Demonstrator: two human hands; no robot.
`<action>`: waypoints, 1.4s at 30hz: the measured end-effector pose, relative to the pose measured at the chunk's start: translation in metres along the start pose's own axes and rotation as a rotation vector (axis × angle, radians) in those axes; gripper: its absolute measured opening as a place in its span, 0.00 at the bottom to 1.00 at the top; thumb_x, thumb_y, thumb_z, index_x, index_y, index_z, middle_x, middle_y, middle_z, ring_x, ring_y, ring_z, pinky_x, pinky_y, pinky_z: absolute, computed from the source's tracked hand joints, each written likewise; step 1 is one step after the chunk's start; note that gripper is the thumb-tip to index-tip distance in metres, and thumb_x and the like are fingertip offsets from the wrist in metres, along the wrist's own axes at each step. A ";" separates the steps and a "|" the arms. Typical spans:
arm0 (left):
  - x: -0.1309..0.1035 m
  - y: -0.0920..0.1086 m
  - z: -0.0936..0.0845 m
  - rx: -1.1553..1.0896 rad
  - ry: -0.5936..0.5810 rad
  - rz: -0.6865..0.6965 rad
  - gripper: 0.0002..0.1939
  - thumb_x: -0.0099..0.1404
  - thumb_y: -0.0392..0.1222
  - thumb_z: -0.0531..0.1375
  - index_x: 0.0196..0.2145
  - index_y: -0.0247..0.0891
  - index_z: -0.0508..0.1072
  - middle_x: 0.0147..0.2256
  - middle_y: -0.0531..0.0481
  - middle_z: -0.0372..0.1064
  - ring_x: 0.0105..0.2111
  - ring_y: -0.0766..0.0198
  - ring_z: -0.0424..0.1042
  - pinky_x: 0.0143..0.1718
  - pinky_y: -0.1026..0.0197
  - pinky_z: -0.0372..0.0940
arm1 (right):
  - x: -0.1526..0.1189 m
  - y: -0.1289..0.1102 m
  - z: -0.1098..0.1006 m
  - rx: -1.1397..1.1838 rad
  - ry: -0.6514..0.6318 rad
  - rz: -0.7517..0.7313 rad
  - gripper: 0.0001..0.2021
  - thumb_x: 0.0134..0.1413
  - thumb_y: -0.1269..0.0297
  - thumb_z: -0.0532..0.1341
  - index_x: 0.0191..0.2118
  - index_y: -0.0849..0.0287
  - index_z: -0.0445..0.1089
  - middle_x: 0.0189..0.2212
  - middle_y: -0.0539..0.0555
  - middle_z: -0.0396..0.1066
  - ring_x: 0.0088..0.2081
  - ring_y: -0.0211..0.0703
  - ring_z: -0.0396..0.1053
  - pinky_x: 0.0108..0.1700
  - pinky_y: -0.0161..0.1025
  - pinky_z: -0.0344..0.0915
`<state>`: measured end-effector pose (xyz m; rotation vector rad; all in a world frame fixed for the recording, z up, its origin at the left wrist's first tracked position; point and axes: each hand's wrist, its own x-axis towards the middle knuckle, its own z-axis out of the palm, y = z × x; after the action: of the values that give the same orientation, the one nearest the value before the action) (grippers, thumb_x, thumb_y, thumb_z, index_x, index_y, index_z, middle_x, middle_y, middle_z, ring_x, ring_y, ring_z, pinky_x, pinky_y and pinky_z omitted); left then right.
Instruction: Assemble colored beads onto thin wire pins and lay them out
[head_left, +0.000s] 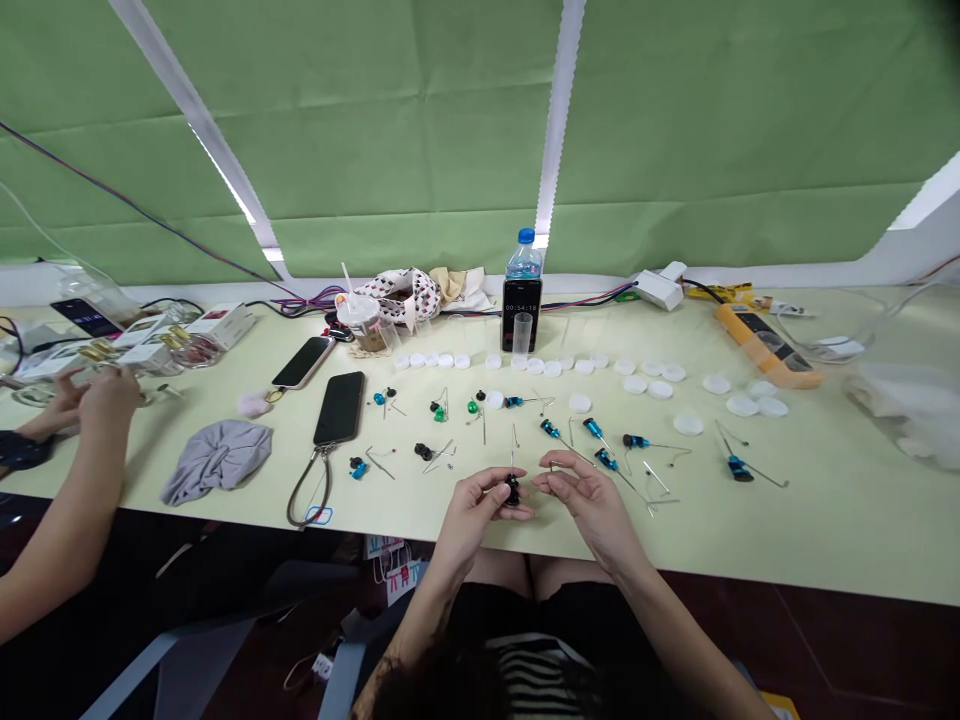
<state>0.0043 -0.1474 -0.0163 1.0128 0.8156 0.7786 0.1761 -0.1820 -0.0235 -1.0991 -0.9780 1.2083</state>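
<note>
Left hand grasping black part, thin rod standing up from it, above near edge of table; right hand just beside, pinching small metal piece. Beyond grip, white caps lying in row; clear tube standing before upright phone, blue-capped bottle showing behind. Farther left of grip, clear cup with straw holding brown contents

Wall: green fabric panels, pale strips between | Counter: long, pale yellow-green | Floor: dark reddish
</note>
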 end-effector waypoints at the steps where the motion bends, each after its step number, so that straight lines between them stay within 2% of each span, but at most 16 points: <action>1: 0.000 0.000 0.001 -0.002 -0.001 0.003 0.20 0.59 0.49 0.59 0.44 0.32 0.71 0.35 0.44 0.72 0.30 0.61 0.75 0.39 0.56 0.69 | 0.001 -0.002 -0.001 -0.008 -0.007 -0.021 0.08 0.53 0.59 0.61 0.37 0.56 0.69 0.43 0.54 0.65 0.39 0.42 0.70 0.46 0.43 0.66; 6: 0.001 0.001 0.006 -0.028 0.028 0.004 0.15 0.55 0.45 0.64 0.37 0.33 0.70 0.33 0.48 0.70 0.29 0.63 0.74 0.38 0.58 0.70 | 0.001 -0.011 -0.002 -0.217 0.060 -0.247 0.06 0.54 0.61 0.60 0.30 0.56 0.71 0.35 0.54 0.66 0.43 0.46 0.66 0.46 0.44 0.63; 9: 0.001 0.001 0.007 -0.042 0.047 0.000 0.15 0.53 0.44 0.65 0.35 0.33 0.68 0.32 0.49 0.70 0.28 0.64 0.74 0.35 0.59 0.71 | -0.004 -0.013 0.001 -0.251 0.156 -0.318 0.06 0.53 0.61 0.61 0.30 0.56 0.71 0.29 0.53 0.66 0.35 0.43 0.66 0.36 0.41 0.64; 11: 0.001 0.001 0.008 -0.043 0.057 0.000 0.15 0.53 0.44 0.65 0.34 0.33 0.68 0.32 0.49 0.69 0.27 0.63 0.74 0.33 0.60 0.71 | -0.008 -0.013 0.005 -0.156 0.192 -0.276 0.06 0.54 0.61 0.61 0.31 0.57 0.69 0.25 0.51 0.66 0.27 0.40 0.65 0.27 0.37 0.63; 13: 0.001 0.001 0.009 -0.036 0.063 0.009 0.14 0.53 0.43 0.65 0.34 0.33 0.69 0.32 0.49 0.69 0.27 0.64 0.74 0.32 0.60 0.71 | -0.012 -0.012 0.009 -0.052 0.188 -0.205 0.06 0.54 0.60 0.60 0.32 0.57 0.66 0.24 0.51 0.68 0.24 0.39 0.66 0.23 0.36 0.62; 18: 0.000 0.003 0.012 -0.021 0.088 0.039 0.12 0.53 0.41 0.65 0.34 0.33 0.70 0.31 0.50 0.69 0.25 0.66 0.73 0.33 0.60 0.71 | -0.016 -0.008 0.018 0.024 0.131 -0.108 0.08 0.53 0.60 0.62 0.31 0.58 0.66 0.26 0.54 0.73 0.24 0.39 0.69 0.24 0.37 0.65; 27: -0.003 0.006 0.014 0.014 0.082 0.038 0.11 0.53 0.41 0.64 0.33 0.33 0.70 0.30 0.50 0.70 0.26 0.65 0.74 0.32 0.62 0.70 | -0.016 -0.001 0.016 0.024 0.157 -0.095 0.07 0.53 0.61 0.62 0.30 0.59 0.67 0.25 0.53 0.72 0.25 0.38 0.68 0.23 0.33 0.63; 31: -0.005 0.007 0.013 0.051 0.046 0.031 0.12 0.55 0.42 0.64 0.34 0.34 0.69 0.28 0.50 0.71 0.26 0.65 0.73 0.33 0.63 0.69 | -0.018 0.003 0.014 -0.057 0.158 -0.116 0.06 0.53 0.62 0.62 0.31 0.59 0.68 0.24 0.51 0.71 0.24 0.37 0.67 0.23 0.33 0.62; 33: -0.006 0.008 0.012 0.102 0.016 0.022 0.13 0.56 0.44 0.63 0.36 0.34 0.69 0.29 0.49 0.71 0.27 0.65 0.73 0.33 0.63 0.68 | -0.019 0.006 0.013 -0.163 0.168 -0.183 0.05 0.54 0.63 0.61 0.31 0.58 0.69 0.24 0.51 0.70 0.24 0.37 0.67 0.23 0.34 0.63; 36: -0.007 0.008 0.010 0.193 0.001 0.020 0.14 0.58 0.47 0.61 0.36 0.33 0.69 0.28 0.48 0.71 0.27 0.64 0.73 0.34 0.63 0.68 | -0.020 0.010 0.010 -0.355 0.159 -0.372 0.03 0.55 0.67 0.60 0.32 0.58 0.71 0.26 0.52 0.71 0.27 0.39 0.68 0.26 0.36 0.65; 40: -0.006 0.007 0.007 0.234 -0.002 0.033 0.15 0.60 0.50 0.59 0.32 0.32 0.69 0.28 0.49 0.69 0.25 0.64 0.72 0.30 0.63 0.69 | -0.020 0.011 0.004 -0.572 0.109 -0.658 0.08 0.56 0.73 0.57 0.35 0.56 0.73 0.30 0.54 0.73 0.32 0.41 0.69 0.33 0.39 0.67; 42: -0.006 0.006 0.006 0.232 -0.015 0.031 0.16 0.60 0.51 0.58 0.31 0.32 0.69 0.28 0.49 0.67 0.24 0.65 0.71 0.28 0.64 0.68 | -0.021 0.012 0.000 -0.655 0.074 -0.727 0.10 0.57 0.74 0.56 0.37 0.55 0.73 0.32 0.55 0.73 0.33 0.42 0.69 0.35 0.40 0.68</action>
<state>0.0061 -0.1528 -0.0078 1.2386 0.8938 0.7127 0.1709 -0.2023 -0.0351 -1.1074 -1.5920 0.2478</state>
